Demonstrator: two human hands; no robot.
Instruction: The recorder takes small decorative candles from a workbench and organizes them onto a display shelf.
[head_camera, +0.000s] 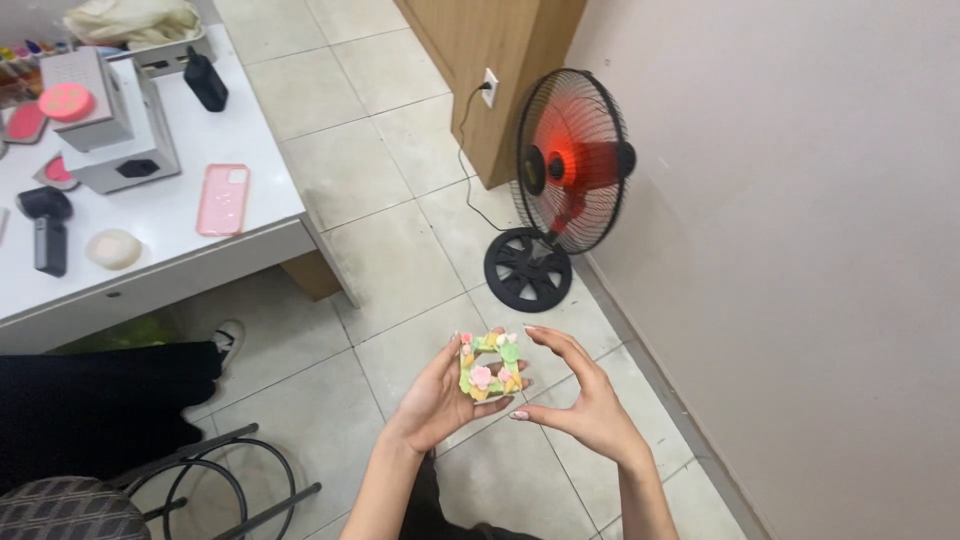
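A small decorated case (488, 366), green and yellow with pink flower ornaments, is held over the tiled floor. My left hand (442, 398) cups it from the left and below, palm up. My right hand (580, 392) touches its right edge with thumb and fingertips, fingers curved around it. Both forearms rise from the bottom of the view.
A red standing fan (570, 170) on a black base stands by the wall, plugged into a socket (490, 86). A white table (170, 215) at the left carries a pink phone case (223, 198), white boxes and small tools. A black chair (120, 495) stands lower left beside another person's leg and shoe (228, 342).
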